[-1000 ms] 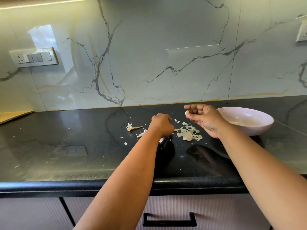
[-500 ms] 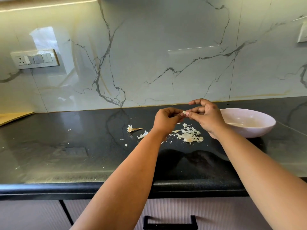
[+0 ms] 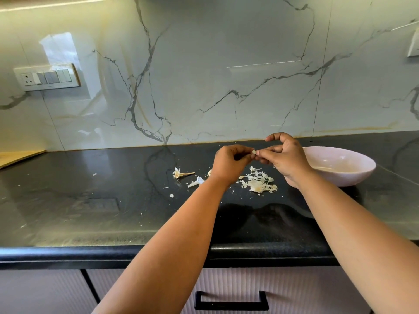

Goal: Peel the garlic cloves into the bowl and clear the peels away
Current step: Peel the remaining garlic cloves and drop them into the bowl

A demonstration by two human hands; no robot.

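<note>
Both hands meet above the black counter (image 3: 90, 211). My left hand (image 3: 231, 163) and my right hand (image 3: 284, 156) pinch one small pale garlic clove (image 3: 253, 152) between their fingertips. Below them lies a heap of white garlic peels (image 3: 258, 183). A pale pink bowl (image 3: 353, 175) stands just right of my right hand; what lies inside it is unclear. A garlic stem with its root end (image 3: 180, 173) and a loose peel scrap (image 3: 196, 181) lie left of the heap. Another small pale piece (image 3: 210, 172) peeks out beside my left wrist.
Tiny peel flakes (image 3: 171, 195) dot the counter around the heap. A marble wall with a switch plate (image 3: 46, 77) rises behind the counter. A wooden board edge (image 3: 18, 155) shows at far left. Below the counter's front edge is a drawer with a black handle (image 3: 231, 301).
My left hand rose from the counter by the peels and joined my right hand at the clove. Both hands now pinch it a little higher above the heap.
</note>
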